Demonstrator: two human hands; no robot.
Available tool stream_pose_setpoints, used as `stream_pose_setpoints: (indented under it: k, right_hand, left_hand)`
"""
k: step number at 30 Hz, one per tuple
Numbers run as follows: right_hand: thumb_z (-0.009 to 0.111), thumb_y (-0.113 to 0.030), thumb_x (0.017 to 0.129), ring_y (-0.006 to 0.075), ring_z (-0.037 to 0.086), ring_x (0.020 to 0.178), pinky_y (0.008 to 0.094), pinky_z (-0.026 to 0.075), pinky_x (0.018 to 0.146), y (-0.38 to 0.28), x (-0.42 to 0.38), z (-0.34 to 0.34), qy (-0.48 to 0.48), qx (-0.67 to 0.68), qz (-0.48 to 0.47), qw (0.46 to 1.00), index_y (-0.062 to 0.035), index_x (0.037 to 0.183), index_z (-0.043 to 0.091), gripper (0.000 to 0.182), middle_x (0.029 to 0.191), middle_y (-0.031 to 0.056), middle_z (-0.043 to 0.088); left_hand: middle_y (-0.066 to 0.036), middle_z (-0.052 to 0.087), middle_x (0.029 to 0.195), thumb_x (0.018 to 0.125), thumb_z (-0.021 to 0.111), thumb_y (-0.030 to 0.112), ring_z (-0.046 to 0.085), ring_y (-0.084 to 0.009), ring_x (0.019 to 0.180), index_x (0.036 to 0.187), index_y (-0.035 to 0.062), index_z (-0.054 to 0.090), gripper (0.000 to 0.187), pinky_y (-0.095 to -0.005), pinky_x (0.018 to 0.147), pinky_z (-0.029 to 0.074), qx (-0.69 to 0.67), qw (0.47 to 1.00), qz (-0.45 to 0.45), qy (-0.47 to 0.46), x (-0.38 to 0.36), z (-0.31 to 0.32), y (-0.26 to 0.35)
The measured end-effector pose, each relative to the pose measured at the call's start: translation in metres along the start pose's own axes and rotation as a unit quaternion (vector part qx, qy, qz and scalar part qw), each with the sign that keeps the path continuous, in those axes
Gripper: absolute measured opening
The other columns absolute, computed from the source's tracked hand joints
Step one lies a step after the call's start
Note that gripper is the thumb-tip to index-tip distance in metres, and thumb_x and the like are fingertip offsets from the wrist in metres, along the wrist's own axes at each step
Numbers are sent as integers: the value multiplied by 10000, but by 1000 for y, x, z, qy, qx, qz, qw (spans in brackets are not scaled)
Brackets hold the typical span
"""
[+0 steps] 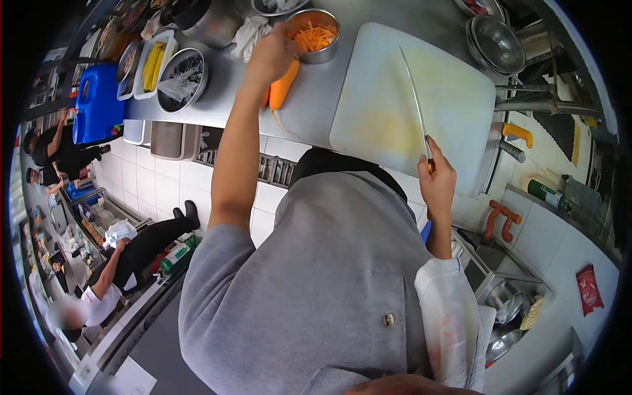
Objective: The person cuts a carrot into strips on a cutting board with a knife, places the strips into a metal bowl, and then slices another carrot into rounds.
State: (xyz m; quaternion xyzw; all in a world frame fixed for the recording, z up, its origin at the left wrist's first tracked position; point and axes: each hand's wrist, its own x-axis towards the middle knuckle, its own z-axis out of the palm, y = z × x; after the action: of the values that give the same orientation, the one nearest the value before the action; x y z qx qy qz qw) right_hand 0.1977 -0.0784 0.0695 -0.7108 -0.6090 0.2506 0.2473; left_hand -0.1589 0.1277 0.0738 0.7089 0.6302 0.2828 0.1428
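Observation:
My right hand [438,178] is closed around the handle of a long knife [415,92], whose blade lies over the white cutting board [375,85]. The board has yellowish stains. Beside the steel pot [332,47] of orange strips [314,37], my left hand [271,58] is raised over the counter, its fingers smeared by motion; whether it holds anything is unclear. Just below that hand, whole peeled carrots [282,87] lie on the metal counter [309,92], partly hidden by my wrist.
Left on the counter are a bowl with dark contents [183,79], a white basket with yellow items [155,64] and a blue container [97,104]. Metal bowls [497,45] sit at the upper right. A person [99,303] is at lower left, with others farther back.

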Motion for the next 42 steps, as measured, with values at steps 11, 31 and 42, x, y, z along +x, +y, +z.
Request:
stream_pose_setpoints:
  k: [11,31,42]
  right_hand:
    - [624,-167,880,331,623,636,419,491,630,8,-3,3,-14,2,-6,1000,-93,1288,628,414,763,205,632]
    - [513,-90,941,446,617,662,505,469,611,24,-33,-22,-59,64,82,993,-38,1194,477,261,718,247,619]
    - [559,-180,975,513,598,705,609,428,625,0,-37,-28,-166,-158,82,970,-55,1051,423,201,672,261,607]
  left_hand:
    - [-247,548,1123,742,754,257,550,-402,1059,1120,-57,591,517,-442,930,487,216,973,-53,-63,-79,41,-11]
    - [-161,561,1208,793,738,123,526,-366,1127,1253,-5,556,510,-437,990,458,-79,964,201,-157,-116,101,90]
    - [-161,561,1135,782,749,126,531,-368,1035,1239,-10,558,514,-435,933,467,-65,957,234,-162,-109,103,86]
